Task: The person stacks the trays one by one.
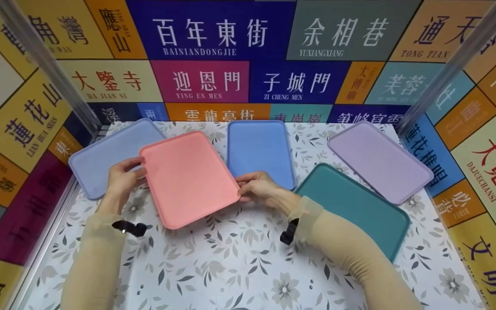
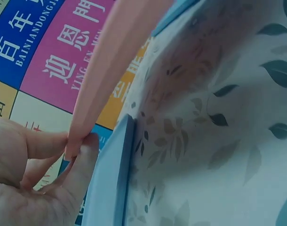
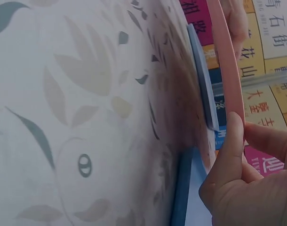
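Note:
A pink rectangular tray [image 1: 190, 178] is held up off the table between both hands. My left hand [image 1: 123, 177] pinches its left edge; in the left wrist view the thumb and fingers meet on the tray's rim [image 2: 99, 70]. At the opposite side my right hand [image 1: 258, 187] pinches the lower right edge, as the right wrist view confirms along the pink rim [image 3: 230, 70]. Behind the pink tray, a pale blue tray [image 1: 101, 159] lies at the left, partly covered by it. A blue tray [image 1: 261, 150] lies just beyond the right hand.
A dark green tray [image 1: 355, 206] lies at the right, partly hidden by my right forearm. A lilac tray [image 1: 379, 161] lies behind it, their edges close. The floral tablecloth [image 1: 230, 267] covers the table, bounded by sign-printed walls [image 1: 213, 82] at back and sides.

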`<state>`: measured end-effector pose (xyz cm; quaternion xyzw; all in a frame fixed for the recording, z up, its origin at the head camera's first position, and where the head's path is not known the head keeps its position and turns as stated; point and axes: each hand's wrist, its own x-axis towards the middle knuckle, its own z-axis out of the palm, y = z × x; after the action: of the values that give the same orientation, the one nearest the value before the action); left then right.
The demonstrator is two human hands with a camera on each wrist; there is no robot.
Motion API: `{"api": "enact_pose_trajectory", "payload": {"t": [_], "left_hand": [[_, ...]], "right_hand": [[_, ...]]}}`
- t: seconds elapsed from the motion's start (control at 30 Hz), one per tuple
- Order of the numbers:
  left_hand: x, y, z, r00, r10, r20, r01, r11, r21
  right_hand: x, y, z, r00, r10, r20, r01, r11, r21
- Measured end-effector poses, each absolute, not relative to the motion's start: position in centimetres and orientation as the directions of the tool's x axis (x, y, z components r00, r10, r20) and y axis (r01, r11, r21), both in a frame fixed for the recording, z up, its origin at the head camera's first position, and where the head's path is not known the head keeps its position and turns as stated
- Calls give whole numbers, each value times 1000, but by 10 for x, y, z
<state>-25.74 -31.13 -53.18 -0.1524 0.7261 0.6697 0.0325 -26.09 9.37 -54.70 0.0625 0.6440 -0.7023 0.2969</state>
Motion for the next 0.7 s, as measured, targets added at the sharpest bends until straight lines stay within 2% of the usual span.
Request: {"api": "enact_pose_trajectory", "payload": {"t": [0.17,0.37,0.53,0.7], "left_hand": [[-259,-306,-527,-963,-59,-264,-270,131,954],[-268,-296,-524,-966,48,-254,-248,101,963],[-269,-293,-522,-946,183,-269,-243,154,958],[-265,-292,-523,-954,162,-252,-243,75,967]], "right_hand": [[-270,99,-543,-803,-335,-494,535,-37,-844],[-276,110,-541,-797,-331,-505,547,-39,-836],[-280,120,-540,-796,-324,-512,551,-38,-834],[-285,117,-536,-812,-329,-482,521,-38,-852]]}}
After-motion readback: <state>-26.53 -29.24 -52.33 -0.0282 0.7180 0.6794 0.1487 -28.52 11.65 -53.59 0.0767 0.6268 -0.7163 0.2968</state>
